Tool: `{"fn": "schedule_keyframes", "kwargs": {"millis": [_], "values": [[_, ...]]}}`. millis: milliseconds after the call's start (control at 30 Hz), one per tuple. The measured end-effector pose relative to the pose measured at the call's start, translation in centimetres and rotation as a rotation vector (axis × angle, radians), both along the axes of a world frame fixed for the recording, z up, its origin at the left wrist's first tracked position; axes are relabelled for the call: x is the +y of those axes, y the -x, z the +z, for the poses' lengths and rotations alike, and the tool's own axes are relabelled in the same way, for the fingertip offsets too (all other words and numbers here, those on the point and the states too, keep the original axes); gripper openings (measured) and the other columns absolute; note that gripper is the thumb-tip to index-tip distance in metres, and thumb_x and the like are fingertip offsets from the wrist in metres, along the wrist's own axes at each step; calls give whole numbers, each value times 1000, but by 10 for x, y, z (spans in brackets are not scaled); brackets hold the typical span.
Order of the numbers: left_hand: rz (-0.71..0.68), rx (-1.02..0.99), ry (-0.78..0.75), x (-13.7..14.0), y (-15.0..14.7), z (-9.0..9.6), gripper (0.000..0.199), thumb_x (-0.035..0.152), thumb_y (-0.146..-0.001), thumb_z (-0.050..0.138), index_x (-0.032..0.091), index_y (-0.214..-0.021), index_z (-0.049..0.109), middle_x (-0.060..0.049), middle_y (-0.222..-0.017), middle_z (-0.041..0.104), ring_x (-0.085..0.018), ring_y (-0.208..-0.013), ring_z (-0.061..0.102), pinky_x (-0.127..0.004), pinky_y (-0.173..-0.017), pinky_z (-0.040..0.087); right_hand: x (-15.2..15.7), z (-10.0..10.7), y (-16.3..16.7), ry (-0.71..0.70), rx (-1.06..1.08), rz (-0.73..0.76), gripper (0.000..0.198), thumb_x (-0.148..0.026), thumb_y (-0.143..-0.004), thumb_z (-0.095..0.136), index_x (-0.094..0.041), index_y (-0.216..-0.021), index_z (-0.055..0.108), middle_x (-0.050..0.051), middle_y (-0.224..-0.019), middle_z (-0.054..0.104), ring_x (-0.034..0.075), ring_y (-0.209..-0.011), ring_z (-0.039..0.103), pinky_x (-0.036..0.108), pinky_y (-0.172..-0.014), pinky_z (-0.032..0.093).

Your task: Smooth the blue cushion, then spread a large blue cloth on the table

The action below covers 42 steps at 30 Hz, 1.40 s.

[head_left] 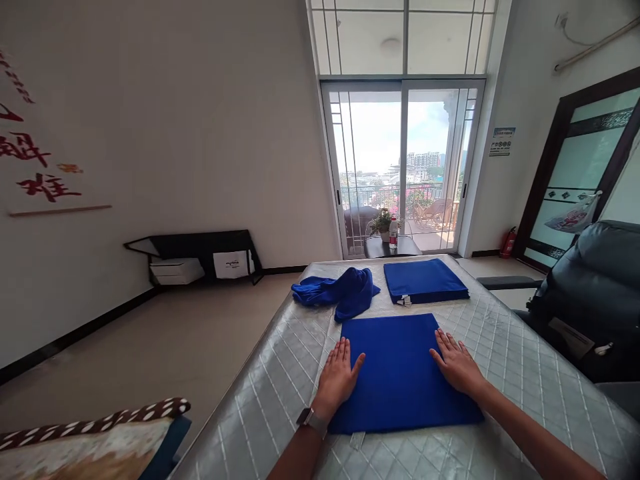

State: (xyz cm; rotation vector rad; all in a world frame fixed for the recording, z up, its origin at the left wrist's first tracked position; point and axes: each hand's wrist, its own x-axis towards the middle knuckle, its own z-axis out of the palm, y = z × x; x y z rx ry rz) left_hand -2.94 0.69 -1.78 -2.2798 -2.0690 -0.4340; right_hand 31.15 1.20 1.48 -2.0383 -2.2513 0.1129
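A flat blue cloth (pixel 397 380), folded into a neat rectangle, lies on the plastic-covered mattress (pixel 270 393) in front of me. My left hand (pixel 339 375) rests on its left edge, fingers stretched out and thumb apart. On the right edge lies my right hand (pixel 457 363), also flat with its fingers extended. Neither hand grips anything. Just beyond, a crumpled blue cloth (pixel 343 290) sits at the far left of the mattress. A stack of folded blue cloths (pixel 425 279) with a white tag stands at the far right.
A black office chair (pixel 595 293) stands close to the mattress's right side. Patterned bedding (pixel 90 443) shows at the lower left. A bottle (pixel 393 233) and a potted plant stand on a small dark table behind the mattress, before the glass sliding doors (pixel 403 167).
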Motion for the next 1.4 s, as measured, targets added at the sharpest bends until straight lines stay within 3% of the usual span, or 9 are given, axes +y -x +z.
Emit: {"fn": "schedule_keyframes", "kwargs": {"millis": [333,533,667,867,1000,1167,1400], "values": [[-14,55,1,2,1,-3,86,66,-95,11,3,-149,31,-18,-156,28,-26,-145,26,-41,-118,24,-23,-7,-2,21,34,9,73,-57,-96,14,-15,-155,14,3,-161,13,20,-148,6,44,-120,5],[56,98,-35,-4,-7,7,85,66,-95,15,2,-148,33,-19,-155,30,-28,-144,29,-44,-118,25,-25,-1,-3,38,89,3,74,-56,-96,15,-12,-155,15,5,-161,12,20,-148,6,42,-120,3],[-88,83,-78,-17,-55,22,75,60,-99,18,8,-149,32,-16,-155,33,-27,-144,29,-46,-117,29,-27,2,-4,41,124,7,74,-55,-96,16,-11,-155,14,5,-161,12,20,-148,5,42,-120,2],[-457,46,-17,-29,-170,37,65,52,-101,15,13,-152,28,-9,-158,29,-21,-146,22,-40,-118,28,-26,-2,-8,30,106,26,69,-49,-96,21,-12,-154,17,7,-161,14,23,-148,5,45,-120,4],[-458,13,-53,-19,-211,32,62,49,-102,14,16,-153,24,-6,-159,25,-21,-148,16,-41,-120,24,-25,-10,-10,12,33,80,61,-37,-96,21,-17,-154,22,4,-161,13,23,-148,5,47,-119,6],[-383,11,-15,-16,-199,24,66,51,-101,10,13,-151,29,-8,-158,28,-21,-147,16,-42,-120,23,-22,-11,-9,-1,68,33,68,-46,-96,20,-11,-154,20,7,-161,15,23,-148,7,46,-119,7],[-203,72,75,-30,-117,25,71,59,-99,13,13,-152,27,-9,-158,27,-24,-146,20,-45,-119,25,-22,-11,-9,-21,117,14,72,-53,-95,19,-11,-154,20,6,-161,16,23,-148,7,45,-120,4]]}}
